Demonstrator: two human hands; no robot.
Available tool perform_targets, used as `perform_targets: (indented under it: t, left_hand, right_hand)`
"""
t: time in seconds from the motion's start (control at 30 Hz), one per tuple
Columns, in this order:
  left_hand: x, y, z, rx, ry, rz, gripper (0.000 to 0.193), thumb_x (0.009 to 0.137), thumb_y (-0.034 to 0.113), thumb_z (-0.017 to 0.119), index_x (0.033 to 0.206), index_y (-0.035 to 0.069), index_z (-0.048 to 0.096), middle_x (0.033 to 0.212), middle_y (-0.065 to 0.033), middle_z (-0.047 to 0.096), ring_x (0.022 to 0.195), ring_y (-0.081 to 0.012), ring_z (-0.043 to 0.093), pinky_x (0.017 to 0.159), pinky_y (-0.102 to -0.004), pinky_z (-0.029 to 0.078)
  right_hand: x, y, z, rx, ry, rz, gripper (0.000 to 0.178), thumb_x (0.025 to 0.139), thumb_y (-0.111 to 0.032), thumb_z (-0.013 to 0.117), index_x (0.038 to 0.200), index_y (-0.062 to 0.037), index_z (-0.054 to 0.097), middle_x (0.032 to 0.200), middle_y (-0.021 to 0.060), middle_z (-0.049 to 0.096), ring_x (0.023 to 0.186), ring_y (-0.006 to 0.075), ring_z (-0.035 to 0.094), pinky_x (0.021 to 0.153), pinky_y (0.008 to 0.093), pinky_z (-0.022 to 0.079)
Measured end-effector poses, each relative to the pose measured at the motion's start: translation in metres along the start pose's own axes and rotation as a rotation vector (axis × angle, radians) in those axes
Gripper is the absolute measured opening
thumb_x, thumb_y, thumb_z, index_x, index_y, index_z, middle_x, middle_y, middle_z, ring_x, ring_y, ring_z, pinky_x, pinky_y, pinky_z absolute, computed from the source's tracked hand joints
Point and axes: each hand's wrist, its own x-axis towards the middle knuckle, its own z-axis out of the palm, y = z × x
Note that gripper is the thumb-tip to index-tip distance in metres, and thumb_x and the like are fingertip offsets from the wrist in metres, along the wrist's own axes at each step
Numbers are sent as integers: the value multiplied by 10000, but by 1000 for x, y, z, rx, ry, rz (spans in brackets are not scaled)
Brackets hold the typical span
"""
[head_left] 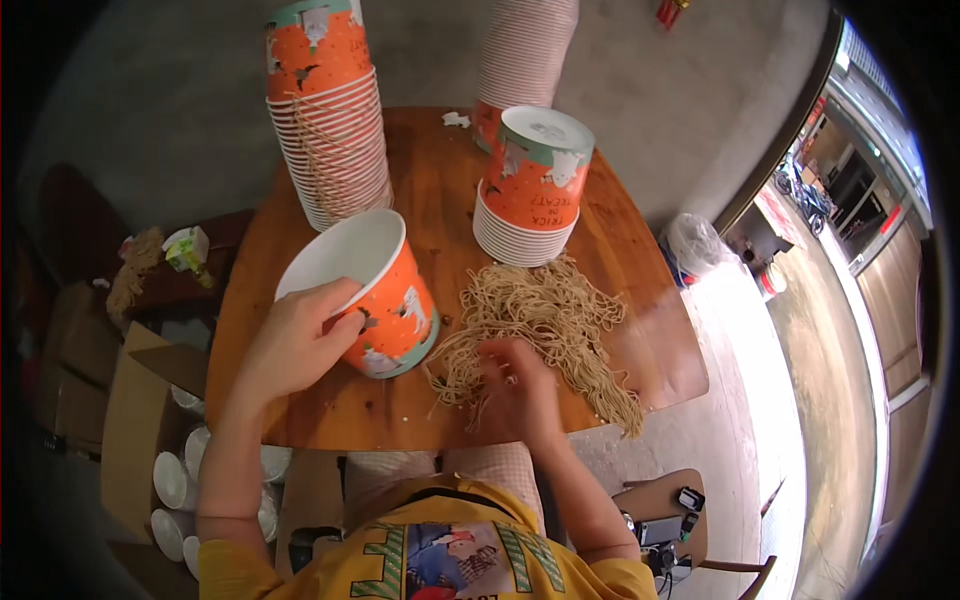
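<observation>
My left hand [305, 335] grips the rim of an orange paper bucket [400, 310], thumb on the outside and fingers over the edge. The bucket tilts on the wooden table [330, 415], its white inside showing and a green band round its base. My right hand [520, 385] is over the near left part of a tangled heap of tan cords [545, 310]. Motion smears its fingers, so whether they hold a cord cannot be made out. Behind the heap stands a short stack of upside-down orange buckets [535, 190].
A tall stack of nested buckets [325, 130], with cords hanging down its side, stands at the back left. Another tall stack [520, 60] rises at the back right. Left of the table, a cardboard box [135, 440] holds several white cups or buckets. A chair [650, 500] carries small devices.
</observation>
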Motion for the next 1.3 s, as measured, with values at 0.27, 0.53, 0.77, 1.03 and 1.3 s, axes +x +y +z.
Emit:
perform_targets:
  t: [0.27, 0.53, 0.77, 1.03, 1.3]
  left_hand:
    - [-2, -10, 21, 323, 9, 267, 94, 794, 54, 594, 884, 26, 596, 789, -137, 587, 764, -336, 584, 700, -429, 476]
    - [-3, 6, 25, 401, 114, 359, 223, 820, 54, 626, 1042, 47, 610, 1002, -117, 611, 890, -315, 604, 772, -394, 501]
    - [35, 54, 83, -505, -135, 192, 287, 943, 129, 608, 1213, 43, 558, 1012, -102, 654, 943, -193, 646, 740, -304, 528]
    - [28, 34, 84, -665, -337, -124, 171, 1013, 165, 517, 1047, 37, 625, 742, 16, 591, 695, -55, 559, 626, -212, 438]
    - [-13, -2, 96, -599, -287, -218, 175, 1004, 183, 529, 1025, 30, 612, 731, 13, 607, 656, -59, 545, 588, -246, 433]
  right_hand:
    - [20, 31, -59, -497, 106, -77, 112, 839, -86, 673, 950, -69, 663, 873, 82, 614, 823, 258, 599, 740, 362, 501]
    - [32, 24, -58, -399, -55, -92, 70, 816, -110, 697, 866, -88, 653, 890, 83, 577, 841, 261, 579, 723, 358, 490]
    - [63, -56, -81, 473, -358, 226, 148, 967, -149, 608, 988, -11, 559, 850, -14, 602, 724, 40, 528, 651, 196, 446]
    - [64, -40, -104, 260, -2, 84, 44, 939, -39, 577, 906, -45, 550, 754, -67, 503, 668, -1, 444, 604, 161, 365]
    - [55, 22, -85, 127, 37, 216, 55, 908, -56, 603, 870, -39, 568, 650, -63, 429, 607, 17, 376, 553, 197, 336]
